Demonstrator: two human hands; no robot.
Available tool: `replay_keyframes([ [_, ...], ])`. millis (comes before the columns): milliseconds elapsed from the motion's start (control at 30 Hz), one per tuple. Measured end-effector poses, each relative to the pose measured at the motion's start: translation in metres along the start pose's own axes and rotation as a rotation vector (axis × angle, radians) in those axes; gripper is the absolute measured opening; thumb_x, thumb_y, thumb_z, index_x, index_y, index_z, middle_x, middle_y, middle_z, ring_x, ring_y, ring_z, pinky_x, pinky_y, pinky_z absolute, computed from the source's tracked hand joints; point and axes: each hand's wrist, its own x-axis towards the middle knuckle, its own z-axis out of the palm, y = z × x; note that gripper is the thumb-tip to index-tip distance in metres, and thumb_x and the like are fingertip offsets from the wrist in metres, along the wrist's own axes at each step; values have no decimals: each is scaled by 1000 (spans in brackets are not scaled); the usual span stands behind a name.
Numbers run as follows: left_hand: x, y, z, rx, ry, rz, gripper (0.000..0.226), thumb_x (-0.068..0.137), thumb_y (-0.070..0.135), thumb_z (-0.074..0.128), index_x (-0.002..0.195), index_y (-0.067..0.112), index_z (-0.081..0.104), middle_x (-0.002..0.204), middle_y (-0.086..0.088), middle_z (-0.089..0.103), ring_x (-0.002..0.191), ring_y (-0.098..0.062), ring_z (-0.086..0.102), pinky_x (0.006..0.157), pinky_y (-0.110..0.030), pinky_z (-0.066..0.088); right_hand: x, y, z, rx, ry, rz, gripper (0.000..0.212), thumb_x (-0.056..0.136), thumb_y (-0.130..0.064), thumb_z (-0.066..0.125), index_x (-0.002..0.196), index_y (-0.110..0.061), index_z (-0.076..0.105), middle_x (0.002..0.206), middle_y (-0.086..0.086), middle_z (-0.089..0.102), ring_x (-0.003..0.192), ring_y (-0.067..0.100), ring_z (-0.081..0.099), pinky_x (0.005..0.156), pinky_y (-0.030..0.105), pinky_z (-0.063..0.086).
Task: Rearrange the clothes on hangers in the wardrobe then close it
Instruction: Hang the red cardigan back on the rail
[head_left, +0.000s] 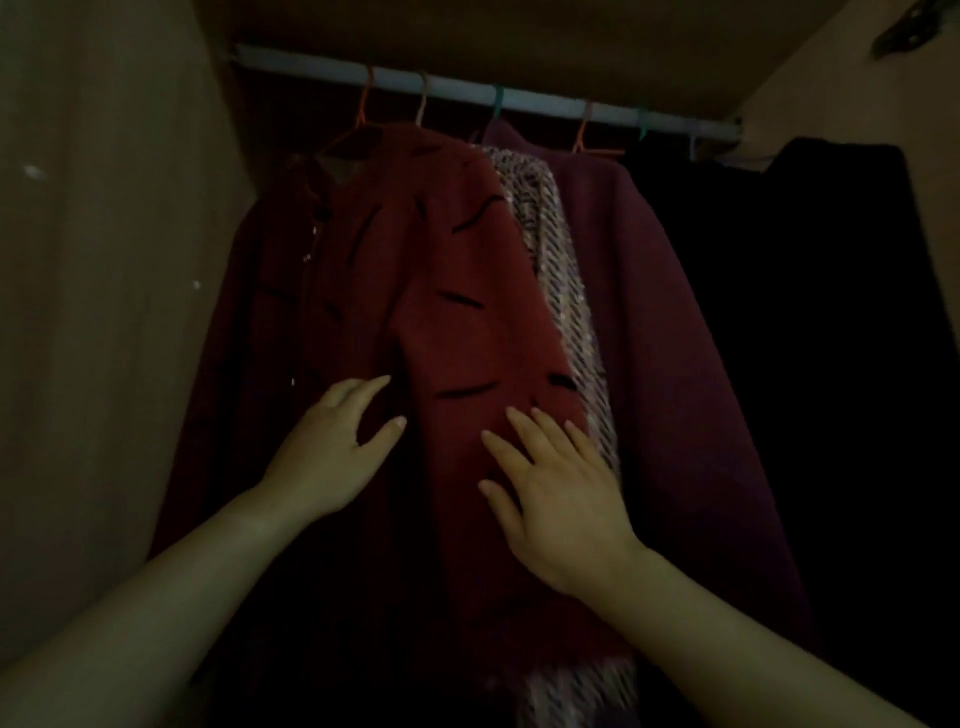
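Maroon garment (249, 338) hangs leftmost in the wooden wardrobe (104, 260); the left hand (332, 452), fingers loosely spread, is at its edge. The right hand (561, 499) lies flat, fingers straight, on the red coat with black dashes (457, 291); a pale woven garment (550, 270) and a purple coat (675, 338) follow.

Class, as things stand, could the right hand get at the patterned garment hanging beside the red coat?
Probably yes. The right hand rests open on the red coat, and the patterned garment hangs beside it with nothing between.
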Motion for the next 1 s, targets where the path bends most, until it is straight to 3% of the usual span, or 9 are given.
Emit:
replay_keyframes([
  [167, -140, 52, -9, 55, -143, -115, 55, 91, 48, 43, 142, 29, 36, 146, 3, 37, 122, -10, 42, 98, -24, 32, -118, -10, -43, 200, -147, 31, 50, 89, -45, 33, 125, -19, 57, 129, 10, 57, 116, 29, 56, 91, 46, 51],
  [267, -235, 86, -18, 129, -215, -206, 60, 90, 60, 34, 141, 28, 37, 143, 3, 40, 127, -14, 41, 102, -25, 32, -189, -22, -76, 285, -246, 20, 51, 91, -46, 31, 128, -18, 54, 130, 11, 56, 119, 30, 54, 92, 44, 50],
  [400, -363, 123, -44, 289, -342, -346, 79, 77, 71, 14, 136, 29, 45, 136, 2, 50, 122, -22, 48, 98, -41, 42, -281, -50, -121, 365, -354, -6, 50, 92, -47, 30, 128, -20, 54, 130, 9, 57, 118, 30, 54, 94, 44, 48],
  [533, -471, 171, -85, 446, -406, -497, 67, 82, 66, 19, 128, 30, 52, 130, 2, 56, 116, -25, 54, 93, -42, 45, -359, -83, -164, 493, -465, -27, 52, 93, -49, 29, 127, -20, 55, 132, 6, 55, 118, 29, 54, 92, 41, 47],
  [667, -541, 207, -130, 479, -406, -581, 53, 87, 59, 29, 118, 27, 58, 118, 2, 61, 105, -25, 59, 90, -43, 47, -410, -116, -191, 617, -540, -45, 53, 93, -50, 30, 126, -18, 57, 132, 6, 55, 116, 28, 56, 92, 39, 47],
  [1000, -655, 221, -259, 512, -235, -770, 45, 89, 52, 36, 120, 28, 58, 120, 5, 58, 109, -16, 54, 87, -30, 43, -442, -257, -240, 900, -648, -155, 60, 90, -54, 28, 133, -19, 50, 140, 2, 48, 127, 22, 46, 102, 36, 40],
])
